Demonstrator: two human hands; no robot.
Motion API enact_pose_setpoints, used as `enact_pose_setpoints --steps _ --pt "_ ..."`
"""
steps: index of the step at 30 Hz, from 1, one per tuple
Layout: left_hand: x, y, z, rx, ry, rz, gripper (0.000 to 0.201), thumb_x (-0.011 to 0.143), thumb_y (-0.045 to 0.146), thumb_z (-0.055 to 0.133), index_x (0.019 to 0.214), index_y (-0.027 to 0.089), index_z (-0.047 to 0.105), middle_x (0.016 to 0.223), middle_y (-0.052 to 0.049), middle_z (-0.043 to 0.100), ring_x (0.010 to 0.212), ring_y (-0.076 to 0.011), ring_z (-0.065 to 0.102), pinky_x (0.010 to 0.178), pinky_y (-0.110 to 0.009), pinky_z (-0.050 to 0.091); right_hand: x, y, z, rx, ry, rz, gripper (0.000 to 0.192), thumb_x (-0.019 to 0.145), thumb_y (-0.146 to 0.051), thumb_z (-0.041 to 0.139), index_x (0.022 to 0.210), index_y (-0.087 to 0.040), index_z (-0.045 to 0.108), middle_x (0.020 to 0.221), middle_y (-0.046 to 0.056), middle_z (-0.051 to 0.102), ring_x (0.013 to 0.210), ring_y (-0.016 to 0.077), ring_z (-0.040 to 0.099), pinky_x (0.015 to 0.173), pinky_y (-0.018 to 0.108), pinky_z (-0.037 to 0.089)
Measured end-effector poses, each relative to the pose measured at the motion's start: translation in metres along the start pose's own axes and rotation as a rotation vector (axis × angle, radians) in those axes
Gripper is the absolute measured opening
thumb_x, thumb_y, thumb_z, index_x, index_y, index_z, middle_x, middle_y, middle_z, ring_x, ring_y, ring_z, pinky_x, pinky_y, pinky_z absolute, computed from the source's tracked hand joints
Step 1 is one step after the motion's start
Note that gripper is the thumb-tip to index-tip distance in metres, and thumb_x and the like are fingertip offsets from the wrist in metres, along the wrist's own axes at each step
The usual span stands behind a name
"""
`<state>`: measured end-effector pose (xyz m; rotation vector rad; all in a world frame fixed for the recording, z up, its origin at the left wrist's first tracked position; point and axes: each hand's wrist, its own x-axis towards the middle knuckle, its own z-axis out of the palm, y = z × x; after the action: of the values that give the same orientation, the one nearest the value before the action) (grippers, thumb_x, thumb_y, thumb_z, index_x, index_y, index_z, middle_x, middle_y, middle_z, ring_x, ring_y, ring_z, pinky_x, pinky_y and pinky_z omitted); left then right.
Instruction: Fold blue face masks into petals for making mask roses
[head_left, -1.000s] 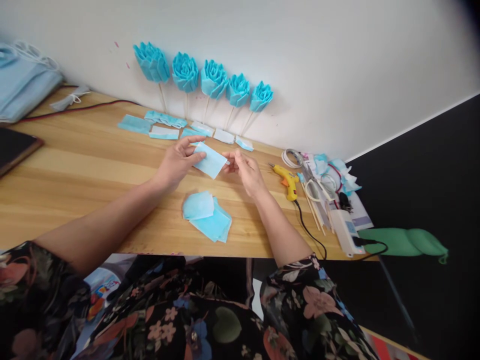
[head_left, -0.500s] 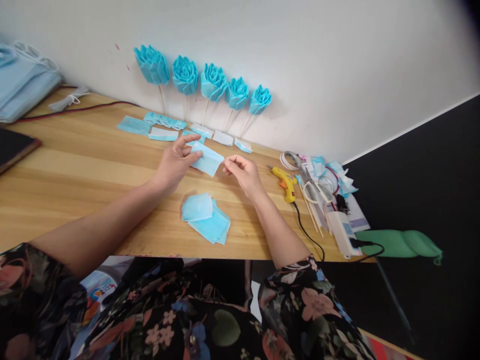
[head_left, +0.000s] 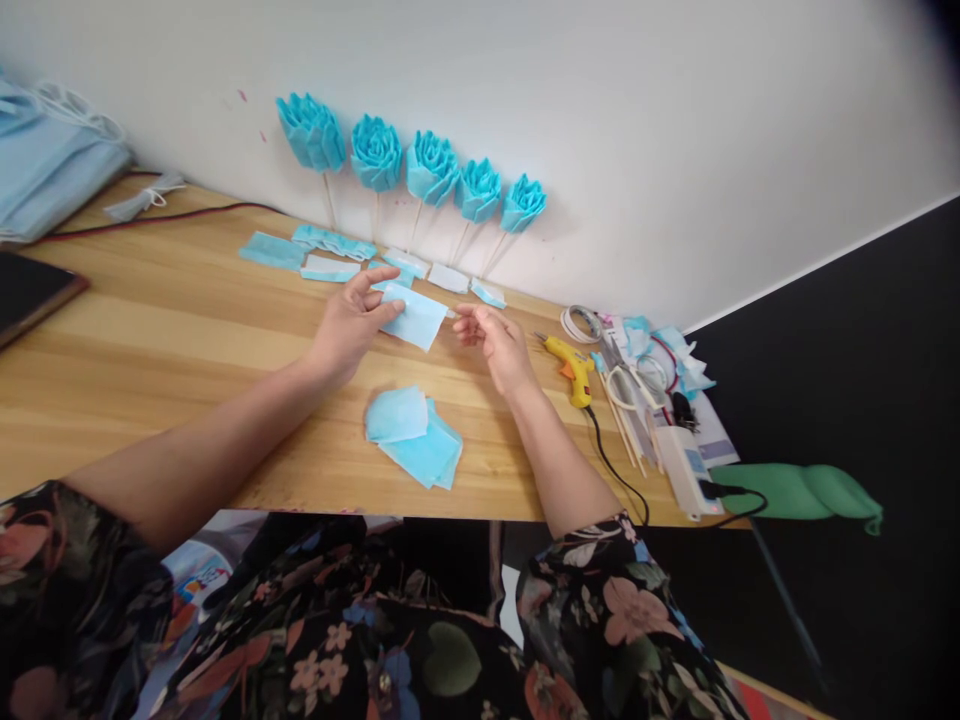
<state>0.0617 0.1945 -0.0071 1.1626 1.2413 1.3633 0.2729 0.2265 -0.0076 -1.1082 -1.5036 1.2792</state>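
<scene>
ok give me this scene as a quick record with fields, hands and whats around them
left hand: holds blue fabric piece above the table
right hand: fingers pinched beside the piece's right edge; contact unclear
below hands: stack of blue pieces
surface: wooden table
against wall: five blue fabric roses on sticks
right side: yellow glue gun, scissors

Home craft desk: wooden table (head_left: 150, 340), glue gun (head_left: 570, 362), blue fabric roses (head_left: 420, 165).

We see a matt, soft blue non-woven cloth piece (head_left: 415, 316), a stack of like cloth pieces (head_left: 415, 436) on the smooth, lightly varnished wooden table (head_left: 172, 330), and a glossy yellow plastic glue gun (head_left: 571, 364).
</scene>
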Motion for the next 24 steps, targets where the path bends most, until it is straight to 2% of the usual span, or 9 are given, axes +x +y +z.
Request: enact_pose_setpoints --steps 4,7,11,15,19,22,24 --pt "-0.001 0.002 0.001 -0.01 -0.002 -0.003 0.052 0.081 0.029 0.064 0.132 0.021 0.055 0.094 -0.006 0.072 0.087 -0.0212 0.07 0.077 -0.035 0.059 -0.002 -0.002 0.004 0.025 -0.055 -0.002 0.043 0.079 -0.061 0.068 0.098 -0.023 0.073 0.098 0.004 0.073 0.089 0.0157 0.065 0.076 0.027 0.054" --pt "-0.001 0.0 0.001 0.004 -0.011 0.007 0.052 0.082 0.029 0.063 0.133 0.022 0.054 0.095 -0.006 0.072 0.087 -0.0207 0.07 0.079 -0.035 0.058 -0.005 -0.005 0.012 0.012 -0.095 0.012 0.042 0.074 -0.06 0.073 0.091 -0.022 0.071 0.097 0.002 0.072 0.087 0.0156 0.064 0.077 0.028 0.053" --pt "0.0 -0.005 0.001 0.001 -0.047 0.017 0.054 0.082 0.032 0.064 0.134 0.022 0.053 0.094 -0.006 0.072 0.084 -0.0202 0.069 0.079 -0.036 0.057 -0.007 -0.005 0.02 -0.049 -0.106 0.004 0.041 0.071 -0.06 0.074 0.083 -0.022 0.065 0.08 -0.001 0.067 0.075 0.0136 0.058 0.073 0.027 0.05" --pt "-0.001 -0.006 0.003 -0.03 -0.106 0.02 0.057 0.081 0.033 0.065 0.135 0.019 0.052 0.093 -0.007 0.071 0.082 -0.02 0.069 0.078 -0.036 0.057 -0.007 -0.003 0.019 -0.15 -0.073 -0.029 0.038 0.076 -0.057 0.068 0.072 -0.022 0.054 0.068 -0.004 0.055 0.066 0.0116 0.049 0.065 0.025 0.042" --pt "-0.002 0.003 0.001 -0.036 -0.113 -0.025 0.046 0.09 0.037 0.052 0.134 0.021 0.055 0.098 -0.008 0.071 0.088 -0.022 0.07 0.077 -0.035 0.057 -0.007 -0.003 0.016 -0.184 -0.106 -0.038 0.034 0.078 -0.051 0.064 0.069 -0.023 0.048 0.066 -0.004 0.048 0.064 0.0112 0.044 0.064 0.025 0.039" --pt "0.0 0.01 -0.004 -0.078 -0.128 -0.071 0.048 0.097 0.041 0.039 0.135 0.017 0.055 0.105 -0.011 0.072 0.092 -0.0239 0.07 0.077 -0.037 0.057 -0.008 -0.004 0.015 -0.187 -0.125 -0.065 0.033 0.079 -0.048 0.064 0.068 -0.022 0.046 0.065 -0.005 0.045 0.064 0.0111 0.043 0.064 0.025 0.039" --pt "0.0 0.013 -0.007 -0.005 -0.133 -0.03 0.048 0.096 0.043 0.042 0.133 0.016 0.057 0.108 -0.012 0.073 0.095 -0.0252 0.07 0.079 -0.037 0.057 -0.009 -0.006 0.015 -0.213 -0.136 -0.087 0.03 0.08 -0.046 0.063 0.069 -0.023 0.047 0.066 -0.005 0.046 0.064 0.011 0.044 0.065 0.025 0.039"
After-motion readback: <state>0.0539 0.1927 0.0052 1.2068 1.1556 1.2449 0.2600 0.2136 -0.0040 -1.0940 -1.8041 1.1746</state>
